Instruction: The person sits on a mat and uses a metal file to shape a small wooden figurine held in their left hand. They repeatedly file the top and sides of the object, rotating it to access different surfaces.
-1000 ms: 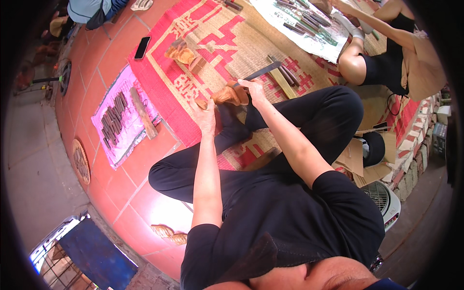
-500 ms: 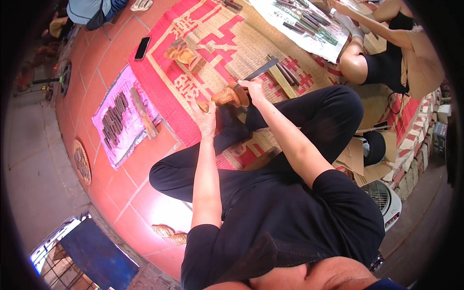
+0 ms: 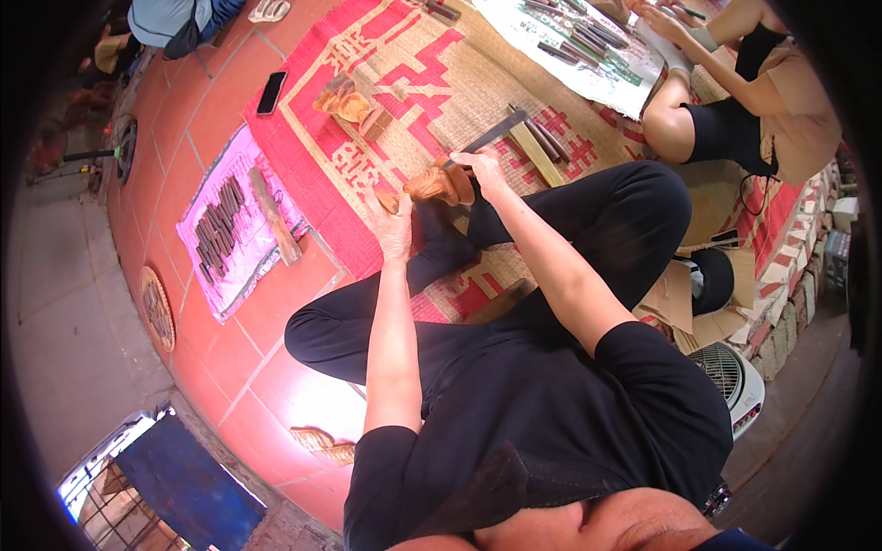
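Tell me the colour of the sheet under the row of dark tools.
Bright pink sheet, lying on the red floor tiles beside the woven mat; head view.

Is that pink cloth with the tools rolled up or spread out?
Spread out. The pink cloth lies flat on the red floor tiles, with dark carving tools laid in rows across it.

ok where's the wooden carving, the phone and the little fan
wooden carving (image 3: 439, 184), head view, on its brown middle between the hands
phone (image 3: 270, 92), head view, on the centre of its dark screen, lying on the tiles
fan (image 3: 728, 372), head view, on its round front grille
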The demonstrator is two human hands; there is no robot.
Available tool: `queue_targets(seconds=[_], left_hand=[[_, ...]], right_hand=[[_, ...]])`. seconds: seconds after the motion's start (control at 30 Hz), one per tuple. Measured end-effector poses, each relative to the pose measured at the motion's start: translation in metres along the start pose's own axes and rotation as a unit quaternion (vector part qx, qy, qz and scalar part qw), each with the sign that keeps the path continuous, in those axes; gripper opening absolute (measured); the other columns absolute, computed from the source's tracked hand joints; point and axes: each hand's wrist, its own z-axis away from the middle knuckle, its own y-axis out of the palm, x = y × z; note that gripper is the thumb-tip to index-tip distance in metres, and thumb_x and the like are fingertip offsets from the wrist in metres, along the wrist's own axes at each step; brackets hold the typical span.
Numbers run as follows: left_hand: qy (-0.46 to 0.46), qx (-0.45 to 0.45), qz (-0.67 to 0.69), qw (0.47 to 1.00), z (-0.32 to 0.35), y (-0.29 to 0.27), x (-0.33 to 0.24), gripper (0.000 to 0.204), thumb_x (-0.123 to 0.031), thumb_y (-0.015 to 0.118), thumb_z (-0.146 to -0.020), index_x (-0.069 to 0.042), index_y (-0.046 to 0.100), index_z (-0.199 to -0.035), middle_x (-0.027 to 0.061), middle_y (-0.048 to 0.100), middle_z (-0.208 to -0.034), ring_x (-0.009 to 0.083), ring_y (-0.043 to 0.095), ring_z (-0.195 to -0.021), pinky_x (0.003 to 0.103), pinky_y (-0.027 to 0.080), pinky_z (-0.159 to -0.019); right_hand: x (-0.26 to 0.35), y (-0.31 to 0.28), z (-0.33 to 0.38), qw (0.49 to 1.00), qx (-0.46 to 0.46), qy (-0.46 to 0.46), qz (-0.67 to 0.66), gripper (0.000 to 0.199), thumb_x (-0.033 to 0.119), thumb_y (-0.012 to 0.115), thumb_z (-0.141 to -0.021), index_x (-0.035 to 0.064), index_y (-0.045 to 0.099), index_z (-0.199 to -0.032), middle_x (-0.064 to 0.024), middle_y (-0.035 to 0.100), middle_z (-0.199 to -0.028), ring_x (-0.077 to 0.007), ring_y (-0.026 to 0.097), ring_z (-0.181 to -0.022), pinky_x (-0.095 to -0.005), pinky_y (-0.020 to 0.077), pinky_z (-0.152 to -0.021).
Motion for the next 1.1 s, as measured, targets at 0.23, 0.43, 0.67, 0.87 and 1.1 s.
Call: queue_targets(seconds=[0.23, 0.43, 0.67, 0.87, 1.1], left_hand=[[-0.003, 0.022, -0.029, 0.999, -0.001, 0.0, -0.013, 0.071, -0.019, 0.066, -0.077, -0.002, 0.033, -0.137, 0.0237, 0.038, -0.138, 0.0367, 0.036, -0.129, 0.042, 0.03, -0.107], [0.006, 0.023, -0.02, 1.0, -0.001, -0.003, -0.009, 0.072, -0.02, 0.067, -0.077, -0.002, 0.032, -0.137, 0.0234, 0.038, -0.138, 0.0369, 0.036, -0.129, 0.042, 0.03, -0.107], [0.012, 0.023, -0.034, 0.999, -0.002, -0.002, -0.01, 0.072, -0.02, 0.067, -0.077, -0.003, 0.033, -0.137, 0.0234, 0.039, -0.136, 0.0372, 0.036, -0.129, 0.042, 0.03, -0.106], [0.009, 0.028, -0.035, 0.999, 0.001, -0.003, -0.011, 0.071, -0.021, 0.067, -0.077, -0.004, 0.033, -0.137, 0.0239, 0.038, -0.136, 0.038, 0.034, -0.13, 0.043, 0.029, -0.107], [0.003, 0.023, -0.02, 1.0, 0.002, -0.003, -0.01, 0.073, -0.021, 0.067, -0.077, -0.002, 0.032, -0.138, 0.0244, 0.037, -0.138, 0.0379, 0.034, -0.13, 0.043, 0.028, -0.108]], right_hand=[[-0.003, -0.004, -0.012, 1.0, -0.004, 0.001, 0.02, 0.029, 0.016, 0.078, -0.065, -0.0032, 0.066, -0.082, -0.01, 0.066, -0.078, -0.0194, 0.061, -0.069, -0.0336, 0.0487, -0.064], [0.008, -0.005, -0.003, 0.997, 0.044, -0.002, 0.066, 0.03, 0.019, 0.077, -0.066, -0.0016, 0.066, -0.083, -0.0087, 0.066, -0.078, -0.0194, 0.061, -0.072, -0.0338, 0.0479, -0.064], [0.008, -0.01, -0.007, 0.998, 0.03, 0.032, 0.044, 0.031, 0.02, 0.078, -0.065, -0.0016, 0.065, -0.082, -0.01, 0.066, -0.082, -0.0203, 0.061, -0.074, -0.0337, 0.048, -0.064], [0.009, -0.007, -0.008, 0.996, 0.026, 0.003, 0.085, 0.03, 0.02, 0.078, -0.064, -0.0017, 0.063, -0.079, -0.0116, 0.065, -0.081, -0.0192, 0.062, -0.073, -0.0318, 0.0482, -0.064], [0.009, -0.011, -0.005, 0.997, 0.058, 0.02, 0.053, 0.029, 0.017, 0.078, -0.065, -0.0021, 0.065, -0.082, -0.0099, 0.066, -0.079, -0.0185, 0.062, -0.072, -0.0304, 0.048, -0.061]])
